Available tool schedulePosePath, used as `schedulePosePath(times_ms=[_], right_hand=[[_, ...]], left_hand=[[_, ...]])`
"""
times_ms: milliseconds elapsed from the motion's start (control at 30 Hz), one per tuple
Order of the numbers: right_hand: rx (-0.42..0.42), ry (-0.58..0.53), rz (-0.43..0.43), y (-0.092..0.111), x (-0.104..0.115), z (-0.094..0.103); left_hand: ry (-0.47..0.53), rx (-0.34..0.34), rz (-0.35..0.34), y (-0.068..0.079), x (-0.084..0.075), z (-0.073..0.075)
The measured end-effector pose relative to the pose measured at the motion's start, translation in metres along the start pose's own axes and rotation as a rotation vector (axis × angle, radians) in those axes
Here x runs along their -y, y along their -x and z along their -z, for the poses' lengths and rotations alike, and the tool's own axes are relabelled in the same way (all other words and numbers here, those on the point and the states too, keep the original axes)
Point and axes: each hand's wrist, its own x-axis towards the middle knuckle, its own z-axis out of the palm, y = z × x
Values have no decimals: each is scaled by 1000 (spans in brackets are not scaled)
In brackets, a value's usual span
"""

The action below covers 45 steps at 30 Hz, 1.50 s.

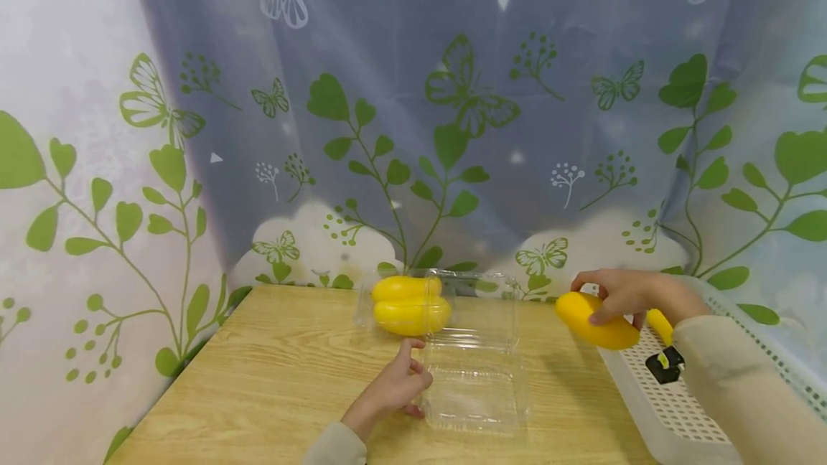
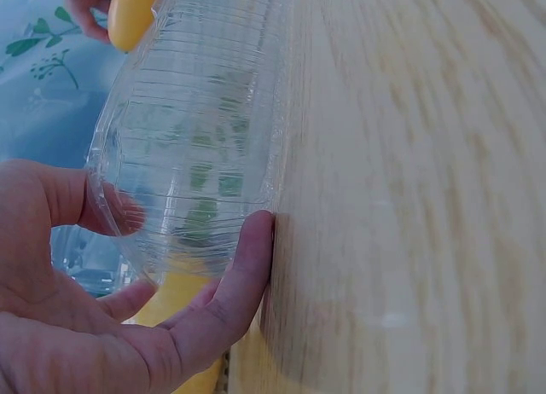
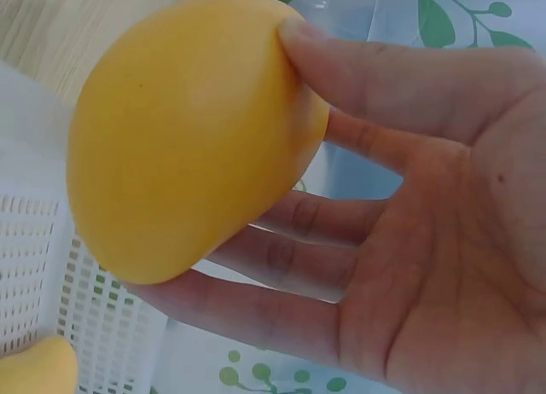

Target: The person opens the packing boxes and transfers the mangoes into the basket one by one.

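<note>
My right hand (image 1: 617, 300) holds a yellow mango (image 3: 196, 138) in the air over the inner edge of a white basket, thumb on one side and fingers on the other. At the near edge of the table, my left hand (image 1: 395, 384) grips the side wall of a clear plastic clamshell box (image 1: 474, 397); in the left wrist view its thumb and fingers lie on either side of the wall. Two more yellow mangoes (image 1: 410, 314) lie side by side in clear plastic packaging just behind the left hand.
The white perforated basket (image 1: 672, 393) stands at the right, with another yellow mango (image 1: 660, 326) in it, partly hidden by the right wrist. A small black device (image 1: 665, 366) sits at that wrist. Behind the wooden table (image 1: 271, 364) hangs a patterned curtain (image 1: 400, 128).
</note>
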Motion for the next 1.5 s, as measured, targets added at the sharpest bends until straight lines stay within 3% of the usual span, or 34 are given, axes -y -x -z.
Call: schedulePosePath(times_ms=[1500], right_hand=[[-31, 19, -76, 11, -53, 20]], left_hand=[[2, 10, -4, 0, 0, 0]])
